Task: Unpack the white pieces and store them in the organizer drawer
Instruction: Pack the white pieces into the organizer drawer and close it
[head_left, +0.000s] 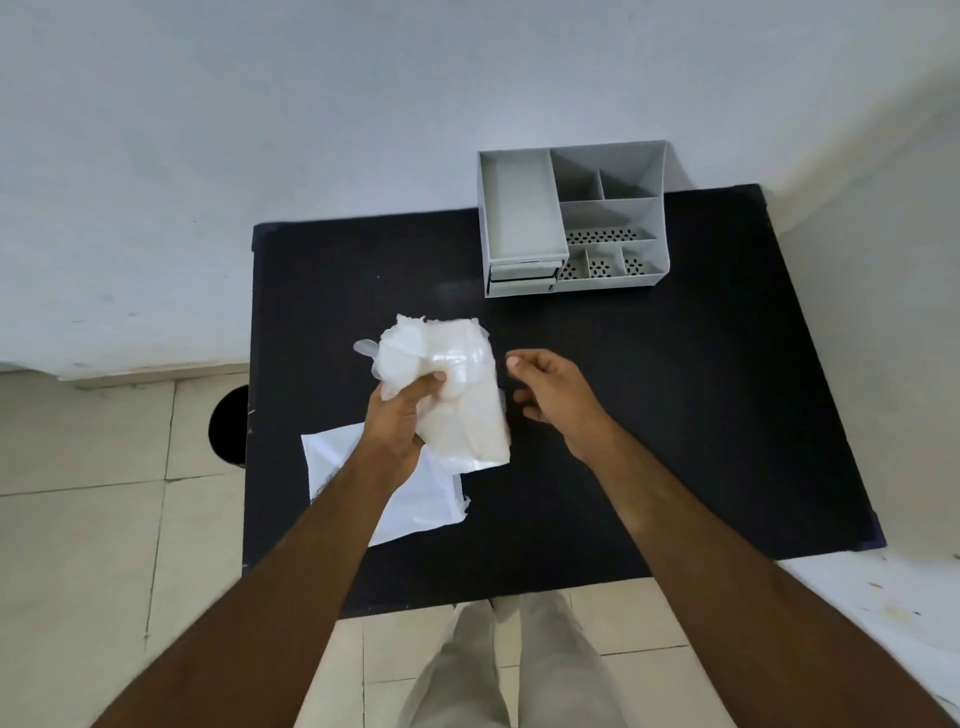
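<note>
My left hand (402, 413) grips a clear plastic bag (457, 384) stuffed with white pieces, held above the black table (675, 415). The bag's top is torn and crumpled. My right hand (545, 392) hovers just right of the bag with fingers loosely curled and holds nothing. A flat white wrapper (415, 499) lies on the table under my left forearm. The grey organizer (571, 223) stands at the table's far edge, with two small drawers (522, 278) shut at its front left.
The organizer has an open tray on the left and several compartments on the right, some with perforated floors. A white wall runs behind and to the right of the table. Tiled floor lies to the left and below.
</note>
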